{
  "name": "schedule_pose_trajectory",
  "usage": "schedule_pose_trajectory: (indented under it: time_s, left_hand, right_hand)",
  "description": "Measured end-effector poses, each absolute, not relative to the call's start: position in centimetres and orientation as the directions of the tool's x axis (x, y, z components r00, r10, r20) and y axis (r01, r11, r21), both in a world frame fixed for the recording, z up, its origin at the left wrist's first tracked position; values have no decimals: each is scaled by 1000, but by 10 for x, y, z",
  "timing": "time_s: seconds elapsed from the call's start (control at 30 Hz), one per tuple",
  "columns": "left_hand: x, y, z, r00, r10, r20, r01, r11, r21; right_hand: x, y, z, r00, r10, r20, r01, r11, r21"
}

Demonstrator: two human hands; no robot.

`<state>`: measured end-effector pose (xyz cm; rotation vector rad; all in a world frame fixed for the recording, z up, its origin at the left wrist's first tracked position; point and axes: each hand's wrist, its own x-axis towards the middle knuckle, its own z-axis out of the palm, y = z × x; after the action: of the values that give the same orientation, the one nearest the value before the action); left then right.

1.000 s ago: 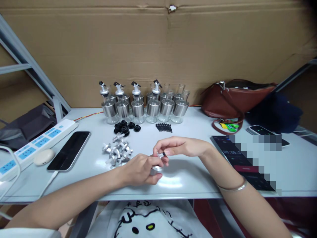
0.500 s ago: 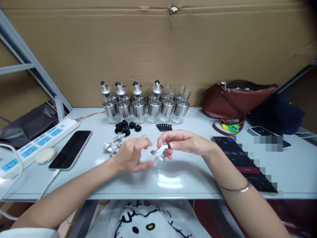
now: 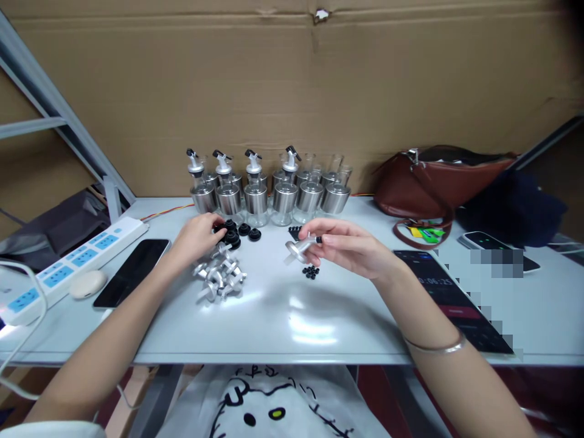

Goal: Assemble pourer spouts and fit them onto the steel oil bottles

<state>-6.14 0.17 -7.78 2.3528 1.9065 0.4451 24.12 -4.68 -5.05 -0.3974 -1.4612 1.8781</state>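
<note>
My right hand (image 3: 353,246) holds a silver-white bottle pourer (image 3: 298,249) by its black-tipped spout, the flange pointing left. My left hand (image 3: 201,237) has reached the pile of black rubber stoppers (image 3: 232,234), thumb and fingers closed round one at its left edge, which they partly hide. Just in front of that hand lies a heap of loose pourers (image 3: 221,277). Small black rings (image 3: 311,272) lie in a cluster below the right hand. Behind it a row of small black caps (image 3: 294,232) is partly covered by the fingers.
Glass bottles with steel sleeves (image 3: 285,198) stand along the back, several topped with pourers. On the left are a power strip (image 3: 73,264) and a phone (image 3: 132,274). A brown bag (image 3: 410,188) and a tablet-like screen (image 3: 449,298) occupy the right.
My left hand has moved from beside the held pourer, back and left to the black stoppers, uncovering the pourer heap. The right hand has shifted slightly up and right with its pourer.
</note>
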Motion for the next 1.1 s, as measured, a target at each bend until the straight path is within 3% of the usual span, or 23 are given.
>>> schedule_pose_trajectory:
  time_s: [0.17,0.3,0.4,0.5,0.6,0.7,1.1]
  left_hand:
    - [-60,-3,-74,181,962,203,942,-229,247]
    - [-49,-13,-62,94,911,401,870,-270,412]
    - [-31,-24,-59,4,908,419,586,-342,735]
    - [-9,-39,-64,86,982,168,91,-176,980]
    - [10,-55,-71,249,968,-25,-189,74,979]
    - [19,-66,-75,367,925,-101,-272,210,939]
    - [21,-70,-78,350,934,-70,-355,202,913]
  right_hand:
    - [240,-47,-50,-678,707,198,-366,-91,-926]
    - [238,-45,-50,-614,759,216,-368,-33,-929]
    - [237,-44,-50,-553,803,221,-353,15,-936]
    - [236,-42,-52,-526,814,246,-347,59,-936]
    - [236,-40,-56,-547,791,275,-320,105,-941]
    - [238,-39,-61,-599,750,282,-270,142,-952]
    - [243,-38,-61,-688,672,274,-166,222,-961]
